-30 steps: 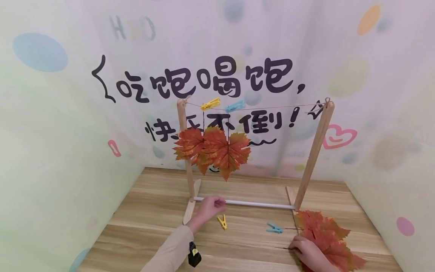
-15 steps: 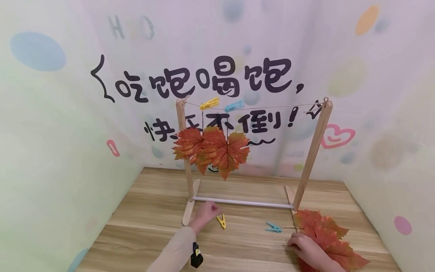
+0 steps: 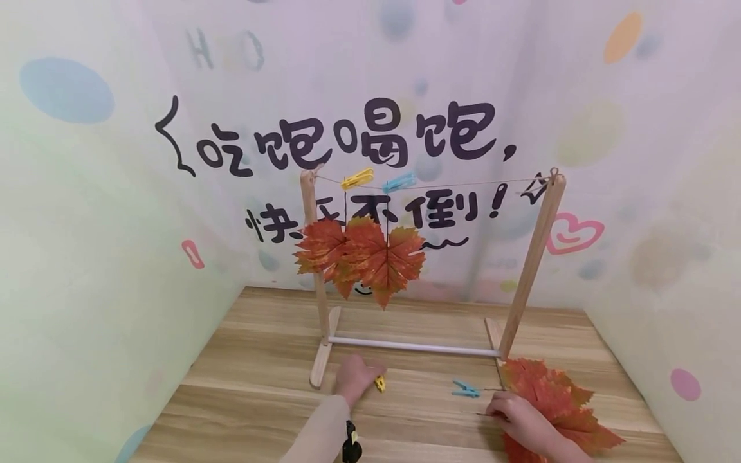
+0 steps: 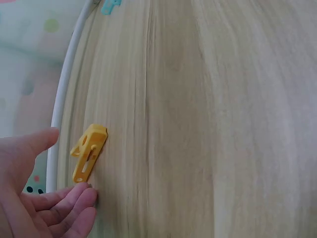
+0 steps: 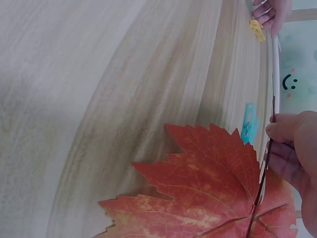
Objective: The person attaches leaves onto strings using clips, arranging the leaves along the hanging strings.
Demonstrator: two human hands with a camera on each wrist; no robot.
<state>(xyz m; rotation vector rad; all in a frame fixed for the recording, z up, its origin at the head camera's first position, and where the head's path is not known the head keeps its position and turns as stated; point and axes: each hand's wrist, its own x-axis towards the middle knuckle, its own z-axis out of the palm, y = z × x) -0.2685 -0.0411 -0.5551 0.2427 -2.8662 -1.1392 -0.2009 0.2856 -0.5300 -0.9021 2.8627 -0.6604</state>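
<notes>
My left hand [image 3: 354, 378] is low over the table at a yellow clothespin [image 4: 90, 152]. Its thumb is spread apart from the fingers, and the fingertips [image 4: 87, 194] are right at the clothespin's lower end. My right hand [image 3: 512, 411] pinches the thin dark stem [image 5: 267, 158] of a red-orange artificial maple leaf [image 5: 198, 183] between thumb and fingers. Another such leaf [image 3: 535, 379] lies partly beneath, its stem reaching toward a blue clothespin [image 3: 466, 389] on the table.
Behind the hands stands a wooden frame [image 3: 534, 270] with a white bottom rod [image 3: 413, 346]. Along its string [image 3: 475, 182], a yellow clip [image 3: 357, 179] and a blue clip [image 3: 399, 182] hold two hanging maple leaves [image 3: 386, 257]. Printed cloth walls enclose the table [image 3: 260, 360].
My left hand has come down and toward me onto the yellow clothespin, which looks turned from its earlier V-shaped view. The right hand keeps hold of the leaf stem, hardly moving.
</notes>
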